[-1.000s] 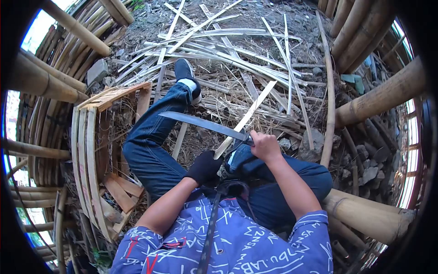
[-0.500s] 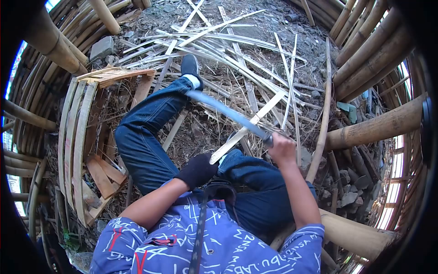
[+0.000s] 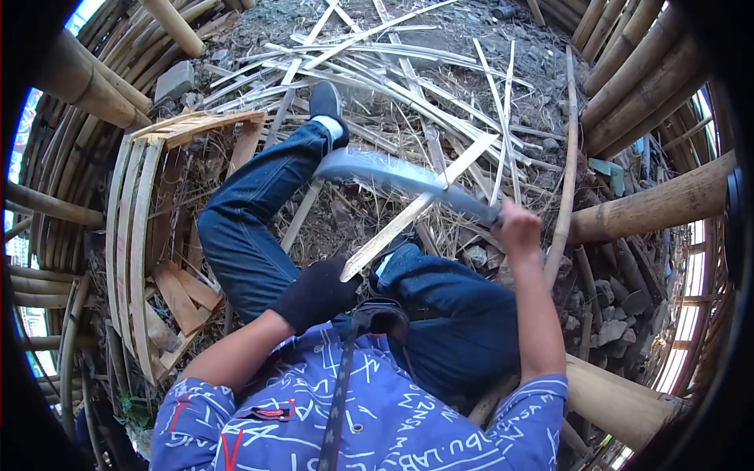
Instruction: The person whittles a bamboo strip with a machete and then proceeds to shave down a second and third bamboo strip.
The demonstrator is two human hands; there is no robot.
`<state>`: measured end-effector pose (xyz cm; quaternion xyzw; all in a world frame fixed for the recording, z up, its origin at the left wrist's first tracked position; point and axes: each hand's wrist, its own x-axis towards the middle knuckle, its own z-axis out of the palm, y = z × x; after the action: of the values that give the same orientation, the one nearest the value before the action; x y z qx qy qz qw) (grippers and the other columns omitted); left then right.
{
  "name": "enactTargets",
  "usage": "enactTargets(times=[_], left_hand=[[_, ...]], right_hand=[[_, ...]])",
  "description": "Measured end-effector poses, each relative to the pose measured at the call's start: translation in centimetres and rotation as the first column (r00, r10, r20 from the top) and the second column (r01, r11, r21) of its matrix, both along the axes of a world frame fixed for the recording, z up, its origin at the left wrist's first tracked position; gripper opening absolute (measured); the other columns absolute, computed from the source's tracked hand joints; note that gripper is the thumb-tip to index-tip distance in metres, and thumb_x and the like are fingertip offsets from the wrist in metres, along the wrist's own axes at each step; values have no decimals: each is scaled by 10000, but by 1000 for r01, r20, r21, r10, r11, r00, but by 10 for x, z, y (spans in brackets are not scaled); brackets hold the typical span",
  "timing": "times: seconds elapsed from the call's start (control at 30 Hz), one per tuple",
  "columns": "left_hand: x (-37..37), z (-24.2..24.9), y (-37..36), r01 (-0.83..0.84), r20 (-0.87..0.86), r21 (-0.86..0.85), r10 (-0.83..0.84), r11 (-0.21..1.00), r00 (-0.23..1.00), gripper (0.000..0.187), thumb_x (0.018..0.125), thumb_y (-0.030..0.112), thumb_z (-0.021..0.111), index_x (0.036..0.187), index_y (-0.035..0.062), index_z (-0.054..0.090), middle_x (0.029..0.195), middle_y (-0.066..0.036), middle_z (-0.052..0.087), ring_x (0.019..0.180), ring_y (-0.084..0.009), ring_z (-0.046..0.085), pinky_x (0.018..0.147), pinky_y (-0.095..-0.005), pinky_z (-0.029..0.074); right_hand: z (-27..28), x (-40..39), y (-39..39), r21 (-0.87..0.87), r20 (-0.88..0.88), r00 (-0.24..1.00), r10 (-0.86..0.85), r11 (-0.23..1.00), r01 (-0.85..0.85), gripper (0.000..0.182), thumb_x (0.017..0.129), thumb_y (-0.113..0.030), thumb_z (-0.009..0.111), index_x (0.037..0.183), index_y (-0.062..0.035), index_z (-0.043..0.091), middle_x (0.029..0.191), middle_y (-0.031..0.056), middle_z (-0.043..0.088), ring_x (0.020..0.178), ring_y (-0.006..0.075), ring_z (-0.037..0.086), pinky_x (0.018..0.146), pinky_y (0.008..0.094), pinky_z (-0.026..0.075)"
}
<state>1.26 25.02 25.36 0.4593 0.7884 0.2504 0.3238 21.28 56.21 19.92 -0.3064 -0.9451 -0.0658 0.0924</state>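
Note:
My left hand point(image 3: 316, 295), in a black glove, is closed round the near end of a pale flat bamboo strip point(image 3: 393, 226). The strip slants up and to the right over the ground. Bare, my right hand point(image 3: 517, 227) grips the dark handle of a long machete point(image 3: 397, 177). Its blurred blade points left and lies across the strip's upper part, near my outstretched foot. Whether the edge has bitten into the strip cannot be made out.
Pale split strips point(image 3: 424, 110) lie scattered ahead. A slatted wooden crate point(image 3: 133, 243) stands at the left. Thick bamboo poles point(image 3: 652, 206) rise at both sides. A grey block point(image 3: 174, 82) sits at the upper left, with stones point(image 3: 613, 330) at the right.
My right hand and the machete have moved right and slightly forward, and the blade now crosses the strip further up. My left hand has shifted a little left with the strip.

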Motion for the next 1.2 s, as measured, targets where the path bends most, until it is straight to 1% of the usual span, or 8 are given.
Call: enactTargets(times=[0.2,0.27,0.33,0.47,0.63,0.77,0.97,1.2], left_hand=[[-6,10,2,-95,104,-73,103,993,989,305,820,238,609,847,-64,585,756,-284,593,744,-431,603,644,-456,458],[-7,16,-6,92,10,64,-93,994,996,285,822,222,604,851,-61,587,754,-279,594,741,-432,601,645,-458,457],[-3,17,-15,-77,88,-44,81,996,993,272,831,221,600,850,-50,588,746,-273,593,731,-431,597,639,-462,453],[-9,11,-30,-18,-27,-87,16,996,999,239,846,218,599,843,-20,590,749,-242,599,740,-416,597,623,-458,451],[-13,-3,-36,-16,65,57,12,998,998,241,856,230,585,883,-9,605,780,-231,614,771,-412,606,644,-449,459],[-11,10,-36,-52,42,-97,56,994,998,216,840,203,590,870,-11,602,759,-231,608,744,-409,606,627,-435,460],[-21,19,-50,-74,7,-76,75,994,997,276,859,244,603,831,-30,590,730,-261,598,735,-448,592,608,-464,460],[-38,33,-20,-151,-104,-30,148,988,984,374,873,329,612,820,-39,577,712,-255,609,665,-394,622,562,-421,473]], right_hand=[[15,-16,-22,-61,-154,988,15,998,-24,118,730,-134,644,797,-61,580,693,138,641,622,312,655,575,421,531],[24,-15,-30,-36,-118,983,143,988,-148,110,743,-137,634,807,-61,588,684,130,636,603,307,650,554,418,527],[7,-7,0,42,-61,995,74,997,-72,92,750,-129,623,804,-63,588,675,128,630,589,303,646,542,409,524],[11,0,28,3,-56,978,-201,979,202,97,759,-157,620,791,-87,560,681,144,642,634,330,656,585,449,525],[11,-6,-1,-72,-161,985,-61,996,50,82,771,-152,589,792,-80,556,657,141,633,611,339,649,557,447,521],[-3,-2,15,-5,-90,996,19,1000,-20,85,785,-151,569,774,-67,565,636,146,629,606,333,653,532,438,523],[-6,13,43,-230,-51,893,-448,875,426,153,775,-211,590,812,-65,613,738,182,659,728,362,663,668,464,535],[4,-5,17,-319,-25,878,-479,836,447,186,760,-211,587,863,-76,662,821,197,669,799,383,651,729,485,519]])
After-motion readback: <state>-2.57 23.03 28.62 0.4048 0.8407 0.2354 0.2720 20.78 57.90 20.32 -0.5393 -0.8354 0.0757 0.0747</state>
